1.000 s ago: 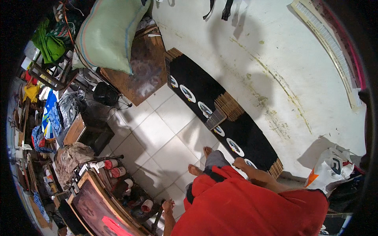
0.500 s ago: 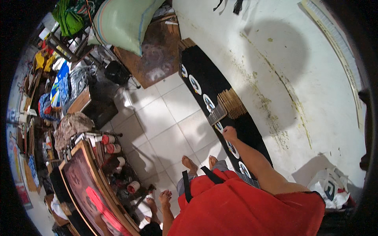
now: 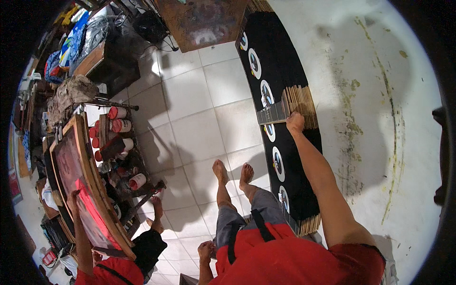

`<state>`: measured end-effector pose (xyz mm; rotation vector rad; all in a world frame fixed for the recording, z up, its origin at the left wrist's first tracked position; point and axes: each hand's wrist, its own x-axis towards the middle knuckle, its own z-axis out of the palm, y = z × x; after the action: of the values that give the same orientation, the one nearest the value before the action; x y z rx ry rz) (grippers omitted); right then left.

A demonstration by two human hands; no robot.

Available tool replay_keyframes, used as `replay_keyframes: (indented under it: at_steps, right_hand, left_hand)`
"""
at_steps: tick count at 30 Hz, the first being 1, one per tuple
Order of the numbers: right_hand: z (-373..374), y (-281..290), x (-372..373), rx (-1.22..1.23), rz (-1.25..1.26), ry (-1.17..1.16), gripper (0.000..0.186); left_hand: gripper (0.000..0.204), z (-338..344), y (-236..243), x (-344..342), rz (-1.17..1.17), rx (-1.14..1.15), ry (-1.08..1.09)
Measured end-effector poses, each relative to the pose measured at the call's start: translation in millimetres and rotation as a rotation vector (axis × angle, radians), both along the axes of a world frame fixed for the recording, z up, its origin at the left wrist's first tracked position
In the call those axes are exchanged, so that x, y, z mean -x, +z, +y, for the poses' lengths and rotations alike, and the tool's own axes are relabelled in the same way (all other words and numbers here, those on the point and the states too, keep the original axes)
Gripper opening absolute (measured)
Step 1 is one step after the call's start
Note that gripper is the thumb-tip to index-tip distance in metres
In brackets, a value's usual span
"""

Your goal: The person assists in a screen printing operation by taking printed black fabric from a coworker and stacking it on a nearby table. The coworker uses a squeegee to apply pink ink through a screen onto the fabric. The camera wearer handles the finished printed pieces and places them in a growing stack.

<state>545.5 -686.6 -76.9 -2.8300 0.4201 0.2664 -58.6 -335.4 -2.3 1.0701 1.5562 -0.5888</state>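
Observation:
My right arm reaches out to the right, where black fabric pieces [image 3: 280, 52] with round white prints [image 3: 254, 63] lie in a long row along the wall. My right hand [image 3: 295, 122] is closed at the near corner of a grey board [image 3: 271, 114] with pale line marks. Thin wooden board edges [image 3: 301, 100] stick up in a tight row right beside it. The fingertips are partly hidden against the board. Low by my lap, my left hand [image 3: 205, 249] hangs with its fingers curled in, nothing visible in it.
On the left, a co-worker's hand [image 3: 73, 199] rests on a wooden-framed screen [image 3: 90, 180] with a bright red band. Red-lidded tubs [image 3: 121, 126] crowd a rack beside it. A brown board [image 3: 204, 23] stands at the far end of the tiled floor [image 3: 190, 95]; the stained wall [image 3: 361, 118] bounds the right.
My view has swung and moved forward along the row. My right hand has moved up to the grey board's corner, from just short of it. My left fingers have curled in.

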Motion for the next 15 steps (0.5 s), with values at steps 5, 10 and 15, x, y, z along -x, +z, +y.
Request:
replay_keyframes:
  at_steps: [5, 10, 15]
  right_hand:
    - [4.4, -1.2, 0.2, 0.044, -0.067, 0.057, 0.02]
    - [5.8, -1.1, -3.4, 0.066, -0.056, 0.077, 0.019]
    - [4.9, -2.2, -1.3, 0.071, -0.1, 0.076, 0.018]
  left_hand:
    - [0.024, -8.9, -5.8, 9.5, 0.002, 0.058, 0.098]
    - [0.026, 1.8, -1.7, -12.6, -0.053, -0.036, 0.068]
    - [0.029, 14.5, 0.1, -25.2, -0.062, -0.062, 0.01]
